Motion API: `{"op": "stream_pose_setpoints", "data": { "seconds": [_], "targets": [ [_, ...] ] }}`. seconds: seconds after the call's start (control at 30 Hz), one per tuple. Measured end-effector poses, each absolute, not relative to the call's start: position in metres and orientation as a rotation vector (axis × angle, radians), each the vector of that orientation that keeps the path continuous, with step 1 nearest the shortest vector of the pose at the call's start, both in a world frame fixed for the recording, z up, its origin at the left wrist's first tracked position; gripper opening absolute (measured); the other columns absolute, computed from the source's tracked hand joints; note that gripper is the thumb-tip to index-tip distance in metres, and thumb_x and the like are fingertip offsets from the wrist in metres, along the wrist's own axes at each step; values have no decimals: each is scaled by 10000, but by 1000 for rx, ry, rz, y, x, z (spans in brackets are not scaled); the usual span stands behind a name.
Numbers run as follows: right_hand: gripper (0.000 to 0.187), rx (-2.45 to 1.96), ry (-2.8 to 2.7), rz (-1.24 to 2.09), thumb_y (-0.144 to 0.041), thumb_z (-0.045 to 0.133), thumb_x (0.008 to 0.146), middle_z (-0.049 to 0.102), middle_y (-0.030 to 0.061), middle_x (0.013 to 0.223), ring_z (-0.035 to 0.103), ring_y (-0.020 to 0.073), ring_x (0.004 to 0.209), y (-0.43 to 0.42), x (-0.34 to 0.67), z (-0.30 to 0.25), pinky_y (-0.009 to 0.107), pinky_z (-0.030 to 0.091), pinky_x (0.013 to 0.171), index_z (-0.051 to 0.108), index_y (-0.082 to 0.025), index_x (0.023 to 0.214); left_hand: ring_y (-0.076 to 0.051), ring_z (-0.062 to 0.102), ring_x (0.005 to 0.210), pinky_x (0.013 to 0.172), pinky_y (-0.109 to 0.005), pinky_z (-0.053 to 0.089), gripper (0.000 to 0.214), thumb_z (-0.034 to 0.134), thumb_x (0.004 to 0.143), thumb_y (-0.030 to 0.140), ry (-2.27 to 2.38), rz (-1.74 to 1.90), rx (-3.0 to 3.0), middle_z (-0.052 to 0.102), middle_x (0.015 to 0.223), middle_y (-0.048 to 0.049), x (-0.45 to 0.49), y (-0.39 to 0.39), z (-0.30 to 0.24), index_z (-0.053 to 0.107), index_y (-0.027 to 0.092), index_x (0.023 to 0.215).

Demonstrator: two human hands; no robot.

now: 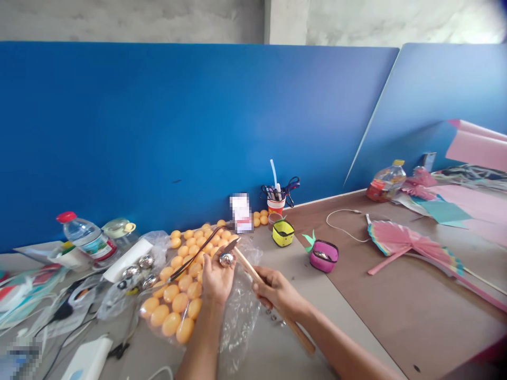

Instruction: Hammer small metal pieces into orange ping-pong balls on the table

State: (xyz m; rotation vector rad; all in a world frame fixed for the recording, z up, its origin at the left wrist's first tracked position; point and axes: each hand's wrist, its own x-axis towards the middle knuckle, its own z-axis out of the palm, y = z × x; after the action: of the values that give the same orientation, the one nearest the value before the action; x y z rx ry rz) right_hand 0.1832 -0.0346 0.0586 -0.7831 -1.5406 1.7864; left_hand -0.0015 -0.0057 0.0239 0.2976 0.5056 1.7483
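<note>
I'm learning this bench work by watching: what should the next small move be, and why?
Probably curl the left hand gently around the silver ball. The ball rests on that open, upturned hand, close to the dark head of the wooden-handled tool gripped by the right hand, so it might roll off.

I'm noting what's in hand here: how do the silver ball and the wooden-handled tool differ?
Shape: the ball is small and round, while the tool is long and slim.
Look: the ball is shiny silver; the tool's handle is pale, duller wood.
Hold: the ball rests on the upturned left hand, whereas the right hand grips the tool.
Both are held up above the table.
</note>
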Motion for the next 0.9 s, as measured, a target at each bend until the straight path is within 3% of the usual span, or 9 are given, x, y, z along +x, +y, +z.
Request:
{"op": "stream_pose_setpoints", "data": {
  "seconds": [0.17, 0.3, 0.53, 0.9],
  "targets": [
    [410, -803, -1374, 1826, -331, 619, 782, 501, -76, 632, 355, 27, 381, -29, 182, 50, 179, 244, 393, 632, -146, 1148, -208, 689, 870, 880, -381, 537, 126, 705, 771, 266, 536, 1805, 262, 752, 869, -80, -1, -5, 23, 733, 160, 831],
    [364, -812, -1309, 1829, -340, 633, 784, 499, -75, 621, 363, 27, 373, -27, 181, 49, 182, 229, 393, 642, -142, 1089, -194, 701, 852, 881, -363, 549, 190, 696, 670, 91, 572, 1780, 309, 750, 869, -67, 0, -5, 22, 731, 158, 844],
    [459, -795, -1340, 1848, -366, 646, 777, 504, -79, 623, 357, 35, 377, -30, 182, 52, 190, 247, 392, 616, -152, 1182, -204, 714, 918, 894, -371, 576, 184, 633, 788, 103, 599, 1758, 260, 746, 894, -75, -1, -7, 22, 717, 150, 945],
    [366, -798, -1504, 1816, -305, 592, 787, 488, -82, 611, 356, 35, 392, -37, 180, 57, 180, 252, 398, 630, -153, 1118, -197, 730, 878, 843, -328, 594, 256, 576, 850, 97, 603, 1756, 195, 764, 893, -84, -1, -8, 28, 694, 140, 1073]
  ]
}}
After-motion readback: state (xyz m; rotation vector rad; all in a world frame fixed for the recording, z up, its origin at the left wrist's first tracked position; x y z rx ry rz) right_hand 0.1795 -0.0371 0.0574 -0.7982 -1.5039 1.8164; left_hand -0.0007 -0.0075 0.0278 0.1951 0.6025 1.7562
